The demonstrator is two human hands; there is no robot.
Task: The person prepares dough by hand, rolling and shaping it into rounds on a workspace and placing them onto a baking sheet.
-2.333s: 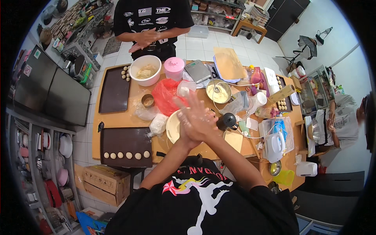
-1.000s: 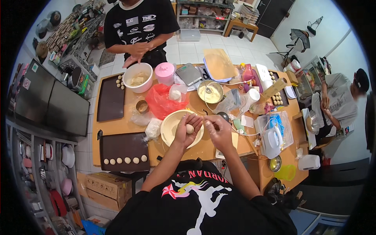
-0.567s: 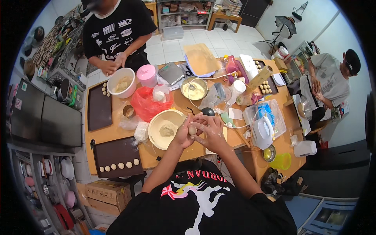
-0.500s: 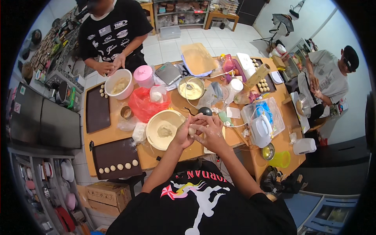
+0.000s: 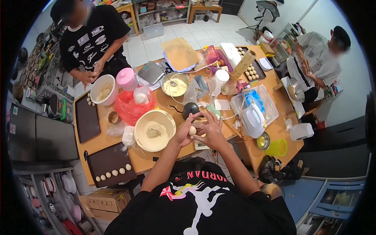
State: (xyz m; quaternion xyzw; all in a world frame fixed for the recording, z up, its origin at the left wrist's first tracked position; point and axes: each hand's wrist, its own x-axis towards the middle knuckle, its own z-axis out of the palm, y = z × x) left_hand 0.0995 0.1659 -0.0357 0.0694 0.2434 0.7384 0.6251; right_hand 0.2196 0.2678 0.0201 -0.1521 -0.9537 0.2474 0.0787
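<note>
Left hand [image 5: 183,134] is cupping one pale dough ball [image 5: 192,130]; right hand [image 5: 210,131] is arching its fingers over that ball, though I cannot tell whether they are gripping or merely touching. Just left of both hands, one cream bowl [image 5: 169,120] is holding one pale dough mass [image 5: 154,131]. Farther left, nearer the body, one dark tray [image 5: 101,160] is bearing six dough balls [image 5: 114,172] in a single row. Beyond and left of the hands, a second tray [image 5: 87,121] is carrying several more, partly hidden, count uncertain, beside one white tub [image 5: 112,98]. One red bag [image 5: 127,109] is lying between tub and hands. One dark round object [image 5: 190,109] is standing just beyond the fingers; one steel bowl [image 5: 163,87] is sitting farther out, holding yellow mixture [image 5: 177,87]. Two co-workers [image 5: 94,41] are bringing their hands together, one beyond-left, one far right.
</note>
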